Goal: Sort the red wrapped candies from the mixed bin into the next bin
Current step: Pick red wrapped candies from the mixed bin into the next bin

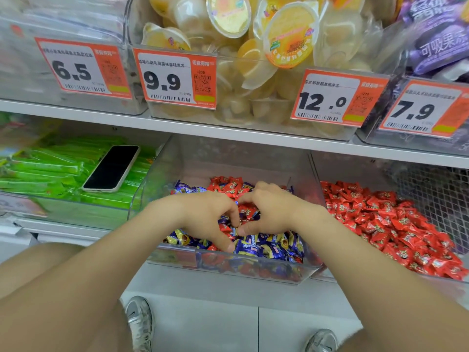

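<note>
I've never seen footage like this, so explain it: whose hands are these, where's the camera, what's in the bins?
No machine here: a person wears one camera on the head, looking down at their own arms. The left hand and right hand reach into the mixed bin of red and blue candies; whether either holds one is unclear. The next bin, to its right, has only red candies. A phone lies on green packs at left; jelly cups fill the shelf above.

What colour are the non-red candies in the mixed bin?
Those candies are blue-purple with yellow, seen in head view.
</note>
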A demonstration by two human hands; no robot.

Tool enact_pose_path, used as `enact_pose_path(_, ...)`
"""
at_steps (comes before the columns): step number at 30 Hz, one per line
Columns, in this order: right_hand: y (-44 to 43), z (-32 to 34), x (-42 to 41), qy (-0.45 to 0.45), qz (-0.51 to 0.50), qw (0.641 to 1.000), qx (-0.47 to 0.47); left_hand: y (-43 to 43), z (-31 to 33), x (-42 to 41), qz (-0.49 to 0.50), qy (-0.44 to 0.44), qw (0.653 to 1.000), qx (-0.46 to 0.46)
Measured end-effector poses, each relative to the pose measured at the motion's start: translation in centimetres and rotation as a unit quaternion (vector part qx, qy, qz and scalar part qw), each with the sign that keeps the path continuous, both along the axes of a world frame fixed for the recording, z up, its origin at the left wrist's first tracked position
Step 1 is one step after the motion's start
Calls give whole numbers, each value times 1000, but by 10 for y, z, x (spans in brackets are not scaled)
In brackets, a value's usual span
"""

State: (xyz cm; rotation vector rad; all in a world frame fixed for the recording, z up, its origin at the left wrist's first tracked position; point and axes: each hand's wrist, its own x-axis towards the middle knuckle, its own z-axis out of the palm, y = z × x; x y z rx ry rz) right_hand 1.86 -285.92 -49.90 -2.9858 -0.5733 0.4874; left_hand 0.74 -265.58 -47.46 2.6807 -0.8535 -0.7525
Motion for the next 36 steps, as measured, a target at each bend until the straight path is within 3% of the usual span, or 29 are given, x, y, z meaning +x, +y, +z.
enact_pose_path(7,-4,-1,11,0,-17,999,47,-4,-8,3,9,-59,998,-32)
enact_pose_path(14,-24,18,9,4,-86,983,164,5,5,17,110,-80,983,-125)
enact_pose_path(19,-31,20,2,40,-171,929,326,4,-2,43,168,-65,970,-162)
enact_pose_path(24,-22,15,5,65,-274,874,396,-7,-27,71,111,-107,982,-113)
enact_pose_path(28,-16,13,11,52,-288,881,373,-12,-49,86,20,-49,998,-20)
enact_pose_path(36,-6,1,23,-50,-233,947,218,-19,-58,90,-13,-76,996,-36)
